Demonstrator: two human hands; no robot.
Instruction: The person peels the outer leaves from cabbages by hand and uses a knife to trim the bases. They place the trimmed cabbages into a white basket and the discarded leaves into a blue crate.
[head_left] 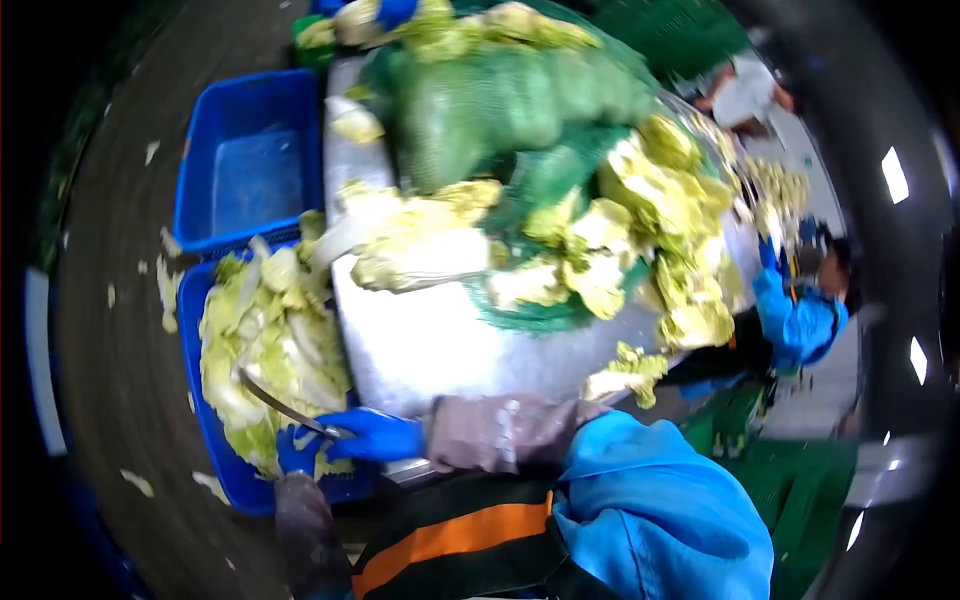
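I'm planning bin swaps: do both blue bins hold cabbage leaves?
No, only the nearer blue bin holds cabbage leaves; the farther blue bin shows its bare bottom.

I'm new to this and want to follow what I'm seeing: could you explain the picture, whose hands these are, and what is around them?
There is no robot here. It is a single picture, from a camera on a person's head that looks forward and down, so its edges bend.

The hands wear blue gloves. The right hand holds a knife, its blade pointing over the near blue crate. The left hand is by the leaves in that crate; its exact grip is unclear. Beyond is another blue crate, with no leaves piled in it.

On the metal table lie a pale cabbage, loose yellow-green leaves and, farther back, a green net over what look like more cabbages. A co-worker is at the right.
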